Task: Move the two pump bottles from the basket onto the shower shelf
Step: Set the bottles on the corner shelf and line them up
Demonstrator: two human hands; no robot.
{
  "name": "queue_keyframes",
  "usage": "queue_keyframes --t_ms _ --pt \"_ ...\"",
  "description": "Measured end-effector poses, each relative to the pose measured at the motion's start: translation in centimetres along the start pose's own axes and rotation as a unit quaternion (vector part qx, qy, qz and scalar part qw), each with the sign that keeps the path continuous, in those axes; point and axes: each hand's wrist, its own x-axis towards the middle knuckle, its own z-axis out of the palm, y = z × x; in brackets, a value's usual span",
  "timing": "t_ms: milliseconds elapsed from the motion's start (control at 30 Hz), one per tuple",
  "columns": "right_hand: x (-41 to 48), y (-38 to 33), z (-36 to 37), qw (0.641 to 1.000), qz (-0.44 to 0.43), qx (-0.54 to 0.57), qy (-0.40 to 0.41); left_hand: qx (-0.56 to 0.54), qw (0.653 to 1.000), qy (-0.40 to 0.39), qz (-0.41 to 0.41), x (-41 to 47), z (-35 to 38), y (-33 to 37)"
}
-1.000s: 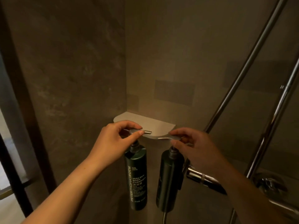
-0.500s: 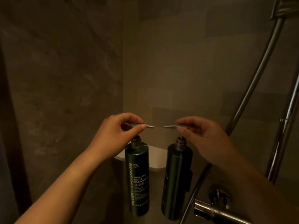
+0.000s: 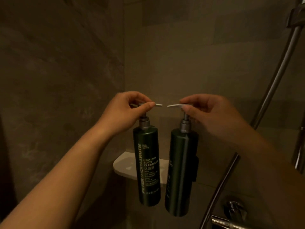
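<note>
While held in front of the tiled corner [image 3: 124, 47], both bottles hang upright in the air, side by side, close but not touching. Left hand [image 3: 125, 111]: thumb and forefinger pinched shut on the pump head of the left bottle [image 3: 147, 166], spout pointing right. Right hand [image 3: 209, 116]: fingers pinched shut on the pump head of the right bottle [image 3: 179, 172], spout pointing left, tips of the two spouts nearly meeting. Behind and below the pump heads, mounted in the corner: pale shelf [image 3: 125, 166], bare where visible, its middle and right part hidden by the two bottle bodies. Bottle bases lower in frame than the shelf surface; whether nearer the camera or level with it cannot be told. Beside the right bottle, on the wall: dark bracket [image 3: 195, 168], partly covered. To the right: chrome hose [image 3: 270, 86] rising diagonally to a holder at the upper edge, second hose run [image 3: 219, 190] descending toward the mixer bar [image 3: 226, 223] and round valve plate [image 3: 235, 210] at lower right. Vertical rail [image 3: 299, 149] at the right edge. Left bottle: dark green body, grey collar, vertical lettering "PETER THOMAS ROTH", horizontal lettering "MEGA-RICH BODY CLEANSER", line of Chinese characters below, smaller print beneath not legible. Right bottle: same dark green body, label turned away, only a blurred vertical strip of lettering visible, not readable. Basket not in view.
</note>
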Motion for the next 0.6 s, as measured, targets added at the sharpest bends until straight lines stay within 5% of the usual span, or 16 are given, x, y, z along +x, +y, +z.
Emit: queue_keyframes --t_ms 600 --pt "6.5 -0.7 -0.2 0.999 -0.037 -0.009 0.007 -0.069 0.997 0.023 0.028 5.6 -1.6 -0.1"
